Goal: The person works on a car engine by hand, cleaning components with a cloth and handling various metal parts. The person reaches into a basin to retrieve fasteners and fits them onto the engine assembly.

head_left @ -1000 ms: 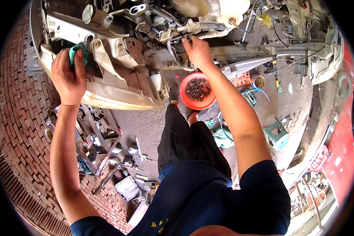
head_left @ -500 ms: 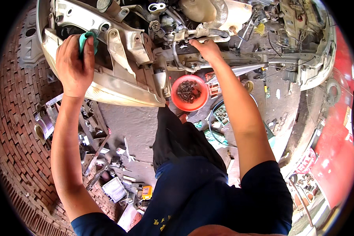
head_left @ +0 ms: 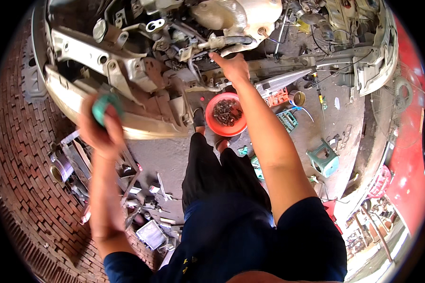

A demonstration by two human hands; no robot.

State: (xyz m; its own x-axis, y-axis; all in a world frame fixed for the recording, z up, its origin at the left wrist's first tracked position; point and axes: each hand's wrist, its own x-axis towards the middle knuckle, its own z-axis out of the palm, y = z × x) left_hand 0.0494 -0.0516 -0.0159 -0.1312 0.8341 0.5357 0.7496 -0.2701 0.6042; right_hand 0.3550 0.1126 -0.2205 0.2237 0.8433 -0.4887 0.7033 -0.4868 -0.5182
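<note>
My left hand (head_left: 101,134), smeared by motion, is closed round a crumpled green cloth (head_left: 107,107). It is over the pale front bumper or headlamp edge (head_left: 146,128) at the left of an opened car front. My right hand (head_left: 234,68) rests at the car's metal front crossbar (head_left: 269,65), just below a grey pipe (head_left: 231,43). Its thumb stretches left, and the other fingers are mostly hidden beyond the hand. Bare metal brackets (head_left: 123,75) stand out above the left hand. Below the crossbar, near my feet, is a red bowl (head_left: 212,125) holding dark bolts and small metal parts (head_left: 226,112).
On the floor to the right are a green plastic stool (head_left: 323,159), an orange crate (head_left: 278,96), a green tool tray (head_left: 288,120) and a round tin (head_left: 298,98). Scrap parts (head_left: 151,233) lie at lower left beside a brick floor (head_left: 42,188). A red panel (head_left: 408,179) stands far right.
My left hand has drawn back from the metal brackets toward me with the green cloth in it. My right hand stays at the crossbar, and the whole view has shifted a little.
</note>
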